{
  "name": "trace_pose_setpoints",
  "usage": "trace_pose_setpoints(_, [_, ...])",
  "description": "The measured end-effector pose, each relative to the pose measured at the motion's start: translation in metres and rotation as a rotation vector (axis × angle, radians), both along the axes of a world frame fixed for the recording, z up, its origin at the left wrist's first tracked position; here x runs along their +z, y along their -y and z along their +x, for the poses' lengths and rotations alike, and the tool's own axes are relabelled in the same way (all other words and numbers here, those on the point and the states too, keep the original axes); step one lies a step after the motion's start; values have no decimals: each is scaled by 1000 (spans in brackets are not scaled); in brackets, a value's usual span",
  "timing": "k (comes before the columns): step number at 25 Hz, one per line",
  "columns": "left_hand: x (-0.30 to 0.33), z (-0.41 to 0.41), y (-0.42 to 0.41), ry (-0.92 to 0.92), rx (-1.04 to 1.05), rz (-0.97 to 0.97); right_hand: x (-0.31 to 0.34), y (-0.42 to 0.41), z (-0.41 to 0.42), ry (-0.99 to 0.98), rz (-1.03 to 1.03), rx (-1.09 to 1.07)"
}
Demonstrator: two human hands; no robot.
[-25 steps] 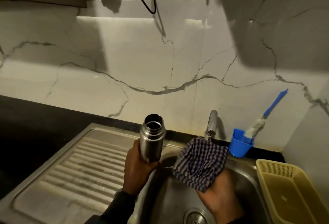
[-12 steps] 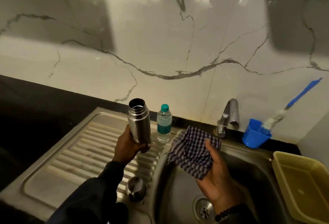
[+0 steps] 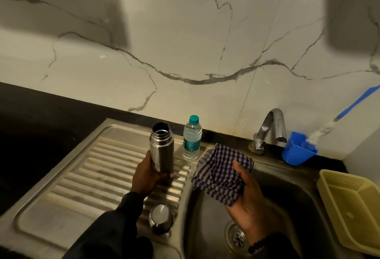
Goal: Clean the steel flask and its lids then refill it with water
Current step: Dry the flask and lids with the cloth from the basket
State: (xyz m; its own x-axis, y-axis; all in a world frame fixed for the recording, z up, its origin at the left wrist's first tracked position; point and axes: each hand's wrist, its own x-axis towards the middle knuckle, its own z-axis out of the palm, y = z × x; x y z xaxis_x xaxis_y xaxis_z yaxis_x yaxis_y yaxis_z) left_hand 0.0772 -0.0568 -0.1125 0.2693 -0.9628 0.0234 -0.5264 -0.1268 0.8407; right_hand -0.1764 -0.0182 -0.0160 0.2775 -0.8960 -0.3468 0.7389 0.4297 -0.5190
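A marble-veined wall backs the steel sink unit, whose ribbed draining board [image 3: 82,180] runs off to my left and whose basin [image 3: 287,193] drops away on the right, with the tap [image 3: 269,129] at its back edge. My left hand [image 3: 147,176] is wrapped round the lower body of the steel flask [image 3: 161,147], holding it upright over the draining board's inner edge, close to the basin rim; its mouth is open, no lid on it. My right hand [image 3: 246,199] lies palm up over the basin with the checked cloth [image 3: 221,173] draped across it, thumb pressing on top, fingers loosely curled beneath. A steel lid [image 3: 160,217] sits on the draining board near its front edge, beside the basin. A capped plastic water bottle [image 3: 192,139] stands at the back edge of the draining board, just beside the flask.

I judge I am at the wiping stage: the flask looks rinsed and bare, the cloth ready. Next I would need to bring cloth and flask together, turning the body in my left hand while the right rubs round it, keeping a firm hold since wet steel slips. The refill is not yet begun; the bottle is sealed.
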Motion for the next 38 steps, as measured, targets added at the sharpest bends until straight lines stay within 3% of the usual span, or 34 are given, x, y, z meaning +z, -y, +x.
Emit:
trace_pose_setpoints(6, [-2, 2, 2, -87, -59, 25, -1, 0, 4, 12, 5, 7])
trace_pose_setpoints(17, [6, 12, -5, -75, -101, 82, -9, 0, 2, -38, 13, 25])
trace_pose_setpoints(22, [7, 22, -49, -129, 137, 45, -15, -3, -2, -79, 0, 48])
trace_pose_setpoints(25, [7, 28, -82, -200, 22, 3, -20, -10, 0, -4, 0, 60])
trace_pose_setpoints(33, [16, 5, -115, 277, -392, 104, -30, -24, 2, 64, 51, 87])
trace_pose_setpoints(38, [-4, 0, -104, 508, -373, 216, -29, -27, -8, 63, 69, 75])
